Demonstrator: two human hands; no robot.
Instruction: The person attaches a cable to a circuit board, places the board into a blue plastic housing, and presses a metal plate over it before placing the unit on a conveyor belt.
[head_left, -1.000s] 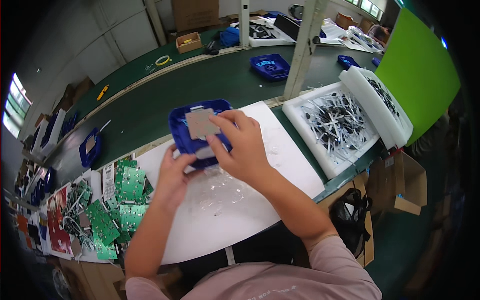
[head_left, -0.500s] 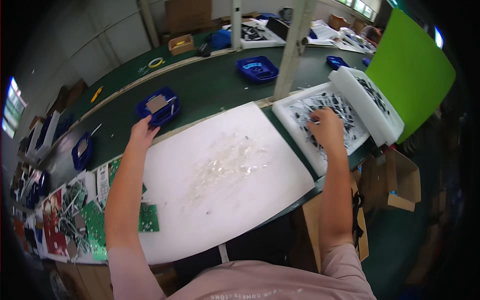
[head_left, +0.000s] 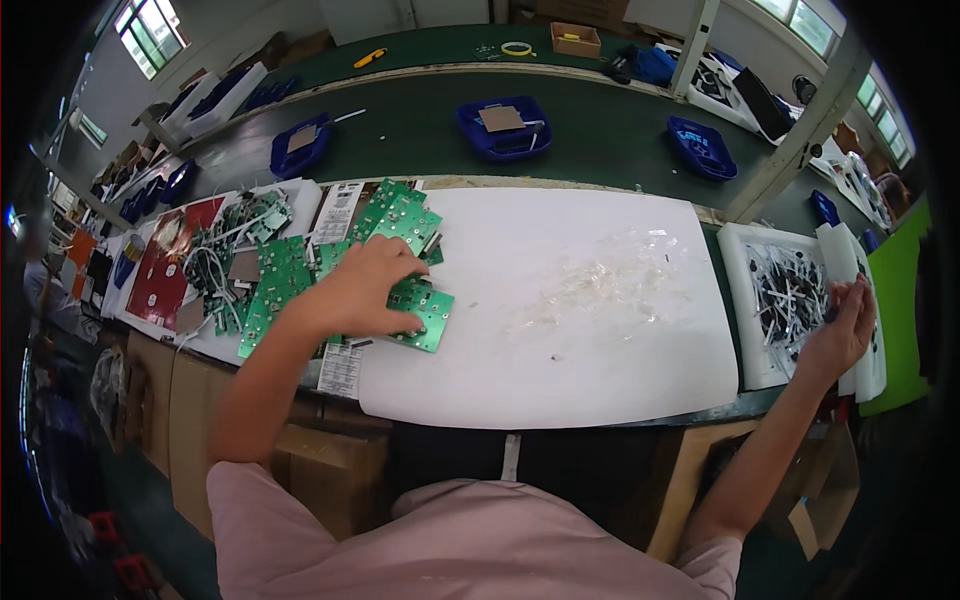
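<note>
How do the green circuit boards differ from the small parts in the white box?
The green circuit boards are broad, flat and green; the small parts are mostly thin, black and white. The boards lie in the open, the parts inside the white box. The left hand is over the boards, the right hand near the parts. Both are loosely heaped.

The white sheet (head_left: 480, 380) looks matt and smooth, like paper or thin card; on it, clear plastic scraps (head_left: 600, 285), crinkled and glossy; left of it, green circuit boards (head_left: 433, 318), faintly shiny, roughened by soldered points; right of it, a matt white foam tray (head_left: 735, 290); beyond it, smooth blue plastic shells (head_left: 510, 150); on its near side, a soft, matt cloth shirt (head_left: 460, 540).
</note>
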